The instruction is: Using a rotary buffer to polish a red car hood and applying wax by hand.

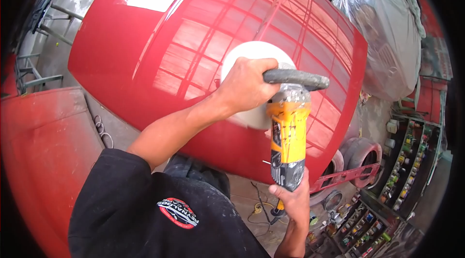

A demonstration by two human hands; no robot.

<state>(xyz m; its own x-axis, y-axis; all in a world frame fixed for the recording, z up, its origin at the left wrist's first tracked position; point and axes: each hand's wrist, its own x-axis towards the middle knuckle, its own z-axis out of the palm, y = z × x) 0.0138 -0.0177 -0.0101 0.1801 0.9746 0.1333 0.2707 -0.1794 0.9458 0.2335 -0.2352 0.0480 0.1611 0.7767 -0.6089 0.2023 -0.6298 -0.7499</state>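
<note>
Both my hands hold a yellow and black rotary polisher (289, 134) over a glossy red car hood (203, 50). My left hand (249, 83) is closed round the black side handle (302, 79) at the tool's head. Lower down, my right hand (294, 196) wraps the rear end of the body, near the cord. A round white polishing pad (256, 51) shows beyond my left hand and lies against or just above the red surface; I cannot tell which. Window-like reflections spread across the hood's middle and right side.
Another dull red panel (46, 146) stands at the left. Metal stands (41, 76) are at the far left. To the right are a plastic-covered object (382, 30), tyres (365, 159) and shelves of small containers (404, 166). A cord (261, 204) hangs below the polisher.
</note>
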